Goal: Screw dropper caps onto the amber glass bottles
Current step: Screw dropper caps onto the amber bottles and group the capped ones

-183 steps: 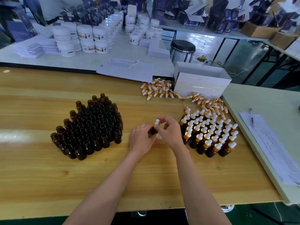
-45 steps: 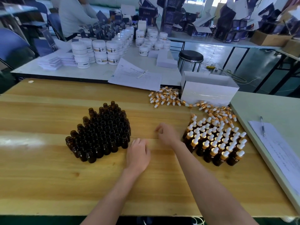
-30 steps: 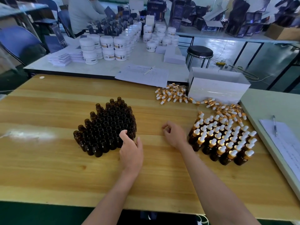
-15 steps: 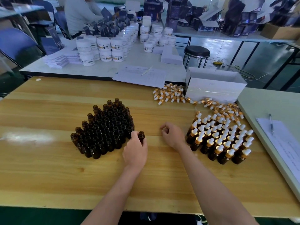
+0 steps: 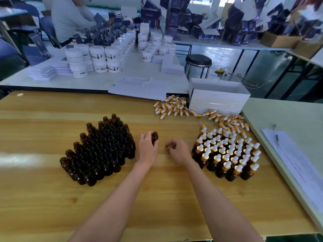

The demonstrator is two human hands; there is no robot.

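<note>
Gripping one uncapped bottle [image 5: 154, 137] upright in the left hand [image 5: 147, 151] beside the open batch [image 5: 100, 151], ready for capping. Holding the right hand [image 5: 178, 151] loosely curled, empty, probably freeing it for loose caps [image 5: 172, 107] lying farther back.

You've got dark amber bottles [image 5: 99, 151], caps [image 5: 172, 108] gold w/ white bulbs. Your table [image 5: 43, 198] is yellow wood-grain; box [image 5: 218, 102] white, stool [image 5: 198, 60] black.

Glossy amber glass bottles [image 5: 97, 151]; varnished wood table [image 5: 43, 198]; shiny gold-collared caps [image 5: 172, 107].
</note>
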